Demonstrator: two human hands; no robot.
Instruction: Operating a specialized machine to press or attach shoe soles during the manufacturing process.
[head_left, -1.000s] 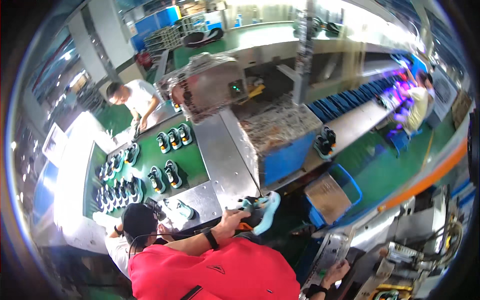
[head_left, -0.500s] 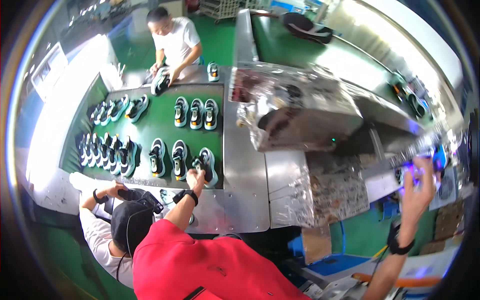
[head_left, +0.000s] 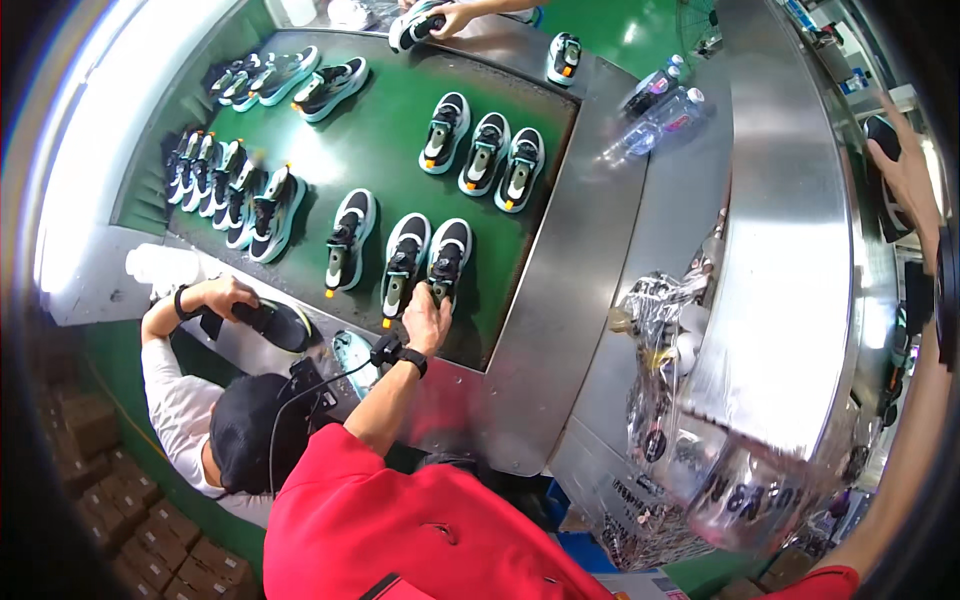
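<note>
My left hand (head_left: 428,320) has its fingers closed on the heel end of a black sneaker (head_left: 450,250) with a pale sole. The shoe stands on the green table top, close against another sneaker (head_left: 406,258) with an orange heel tab. Far out at the right rim, my right hand (head_left: 908,170) is raised with its fingers stretched out. Its thumb overlaps a dark shoe (head_left: 884,145) there; whether the two touch I cannot tell.
Several more sneakers (head_left: 272,210) stand in rows on the green table. A co-worker in a black cap (head_left: 255,430) sits close on my left, holding a dark shoe (head_left: 275,325). Across the table another person's hand holds a sneaker (head_left: 412,28). Plastic bottles (head_left: 660,120) and clear bags (head_left: 660,370) lie right.
My left hand has stayed at the sneaker, which now stands close beside its neighbour. My right hand has moved up and farther right. The view has swung, bringing the bottles into sight.
</note>
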